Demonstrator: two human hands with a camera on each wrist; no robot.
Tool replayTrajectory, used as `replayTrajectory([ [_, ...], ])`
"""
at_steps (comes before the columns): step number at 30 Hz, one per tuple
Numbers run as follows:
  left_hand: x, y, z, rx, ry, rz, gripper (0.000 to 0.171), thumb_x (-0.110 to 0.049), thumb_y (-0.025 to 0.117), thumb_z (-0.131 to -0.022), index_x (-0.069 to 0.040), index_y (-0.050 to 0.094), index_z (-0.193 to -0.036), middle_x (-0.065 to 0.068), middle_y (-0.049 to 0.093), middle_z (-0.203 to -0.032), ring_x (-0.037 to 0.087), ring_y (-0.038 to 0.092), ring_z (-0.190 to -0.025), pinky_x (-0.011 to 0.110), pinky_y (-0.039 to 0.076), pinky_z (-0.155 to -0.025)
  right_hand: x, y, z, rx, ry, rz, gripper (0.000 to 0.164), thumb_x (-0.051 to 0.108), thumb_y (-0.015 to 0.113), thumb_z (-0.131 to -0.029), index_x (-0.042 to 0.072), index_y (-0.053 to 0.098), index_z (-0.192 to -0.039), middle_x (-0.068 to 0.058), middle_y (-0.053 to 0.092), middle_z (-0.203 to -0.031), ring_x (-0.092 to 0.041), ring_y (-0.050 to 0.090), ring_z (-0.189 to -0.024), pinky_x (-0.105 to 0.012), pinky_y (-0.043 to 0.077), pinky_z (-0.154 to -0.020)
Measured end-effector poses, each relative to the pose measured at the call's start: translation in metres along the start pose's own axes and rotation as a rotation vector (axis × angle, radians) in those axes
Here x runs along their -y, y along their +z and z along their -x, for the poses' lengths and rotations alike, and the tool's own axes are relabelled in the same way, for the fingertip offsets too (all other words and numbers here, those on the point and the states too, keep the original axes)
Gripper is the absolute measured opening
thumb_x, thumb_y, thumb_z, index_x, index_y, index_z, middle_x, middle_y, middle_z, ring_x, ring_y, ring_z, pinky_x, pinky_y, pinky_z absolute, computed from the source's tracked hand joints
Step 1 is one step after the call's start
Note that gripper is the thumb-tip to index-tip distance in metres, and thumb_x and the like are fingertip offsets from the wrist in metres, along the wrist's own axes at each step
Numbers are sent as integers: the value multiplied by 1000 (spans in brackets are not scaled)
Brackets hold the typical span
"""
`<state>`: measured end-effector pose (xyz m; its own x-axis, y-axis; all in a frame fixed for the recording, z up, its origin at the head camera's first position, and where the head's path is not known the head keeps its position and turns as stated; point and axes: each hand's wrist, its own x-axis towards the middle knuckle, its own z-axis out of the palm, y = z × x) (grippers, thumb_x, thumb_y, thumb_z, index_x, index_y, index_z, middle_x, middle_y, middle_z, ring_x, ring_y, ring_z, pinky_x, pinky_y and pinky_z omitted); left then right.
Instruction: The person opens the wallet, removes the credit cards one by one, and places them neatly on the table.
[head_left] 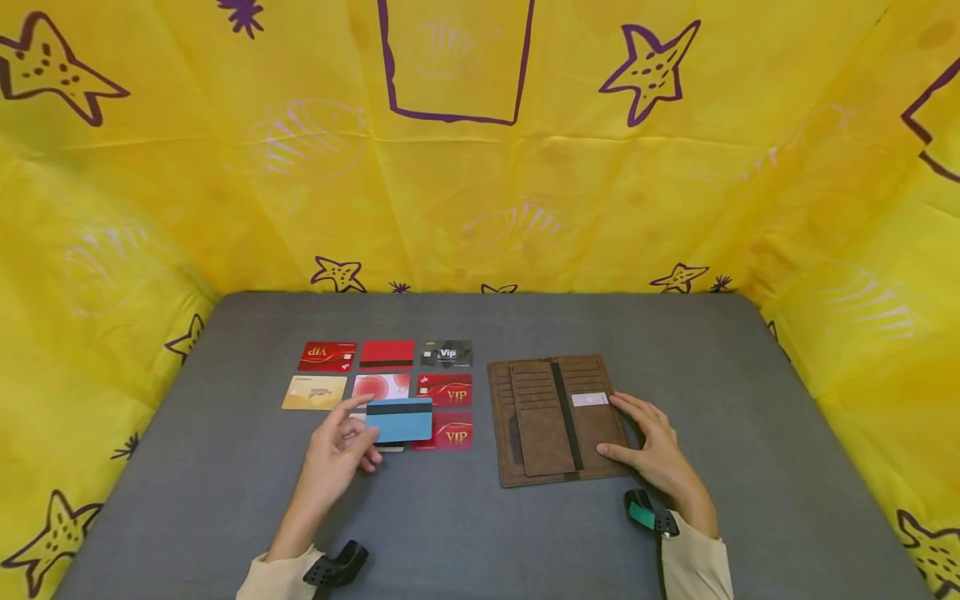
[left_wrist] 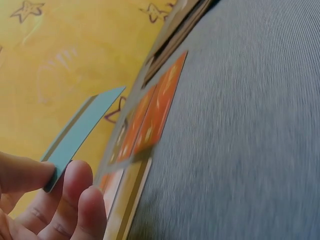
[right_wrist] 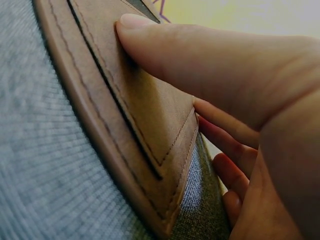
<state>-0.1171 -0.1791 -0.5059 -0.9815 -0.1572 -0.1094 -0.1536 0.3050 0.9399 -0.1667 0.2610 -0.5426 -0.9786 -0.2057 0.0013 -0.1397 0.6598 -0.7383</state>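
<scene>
A blue card (head_left: 399, 421) with a dark stripe is pinched between the thumb and fingers of my left hand (head_left: 337, 446). It is held above the rows of cards and covers part of them. In the left wrist view the blue card (left_wrist: 82, 132) tilts up, off the table. A brown wallet (head_left: 546, 442) lies opened out to the right, with a white card (head_left: 589, 399) showing in a slot on its right side. My right hand (head_left: 660, 450) holds the wallet's right edge. In the right wrist view the thumb (right_wrist: 150, 42) lies on the wallet's face, the fingers at its edge.
Several cards lie in rows on the grey table (head_left: 247, 467): a red VIP card (head_left: 327, 356), a red striped card (head_left: 386, 353), a black Vip card (head_left: 447, 353), a gold card (head_left: 314, 392) and more red ones. Yellow patterned cloth (head_left: 480, 183) surrounds the table's back and sides.
</scene>
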Motion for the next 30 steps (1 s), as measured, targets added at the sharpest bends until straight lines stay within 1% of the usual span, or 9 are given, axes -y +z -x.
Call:
replayTrajectory([
  [4, 4, -13, 2, -39, 22, -14, 48, -1, 62, -95, -11, 50, -140, 18, 62, -76, 20, 63, -55, 28, 56, -56, 0, 0, 0, 0, -4, -1, 75, 28, 82, -79, 6, 50, -143, -21, 39, -153, -50, 20, -140, -71, 14, -102],
  [6, 5, -20, 2, -54, 16, -23, 48, -1, 61, -95, -12, 49, -140, 17, 62, -76, 20, 62, -54, 29, 56, -56, 0, 0, 0, -2, -6, -1, 75, 28, 82, -79, 6, 50, -143, -21, 39, -152, -50, 20, -140, -71, 14, -102],
  [11, 13, -39, 3, -99, 2, -93, 49, -2, 59, -97, -13, 47, -143, 16, 62, -75, 17, 60, -53, 28, 55, -55, 0, 1, 0, -3, -9, -5, 75, 27, 82, -79, 6, 50, -143, -21, 40, -152, -50, 20, -140, -71, 14, -102],
  [16, 24, -58, 5, -142, 6, -146, 47, 0, 57, -97, -9, 47, -142, 12, 62, -74, 15, 59, -52, 29, 55, -53, 1, 1, 0, -3, -7, -11, 75, 27, 82, -79, 6, 50, -143, -21, 40, -152, -50, 20, -140, -71, 14, -102],
  [18, 27, -64, 5, -147, 6, -162, 47, 0, 56, -97, -8, 46, -142, 11, 62, -74, 14, 59, -52, 29, 55, -52, 1, 0, 0, -1, -4, -10, 75, 27, 82, -79, 6, 50, -143, -21, 39, -152, -50, 20, -140, -71, 14, -102],
  [23, 34, -76, 5, -149, -8, -212, 47, -1, 54, -98, -8, 44, -144, 9, 62, -75, 12, 58, -53, 29, 54, -52, 1, 0, 0, 3, 6, -6, 75, 28, 82, -79, 7, 50, -143, -21, 39, -152, -49, 20, -141, -71, 14, -102],
  [27, 38, -86, 3, -139, -8, -243, 47, 0, 51, -99, -5, 41, -145, 10, 61, -75, 11, 57, -53, 29, 54, -51, 0, 0, 0, 4, 4, -6, 75, 28, 82, -79, 7, 50, -143, -21, 39, -153, -49, 20, -141, -71, 15, -102],
  [30, 41, -93, 2, -138, -16, -329, 46, -2, 49, -100, -4, 41, -145, 10, 60, -78, 8, 54, -55, 27, 50, -52, 0, 0, 0, 3, 2, -9, 75, 28, 82, -79, 6, 50, -143, -21, 39, -153, -49, 20, -140, -71, 15, -102],
])
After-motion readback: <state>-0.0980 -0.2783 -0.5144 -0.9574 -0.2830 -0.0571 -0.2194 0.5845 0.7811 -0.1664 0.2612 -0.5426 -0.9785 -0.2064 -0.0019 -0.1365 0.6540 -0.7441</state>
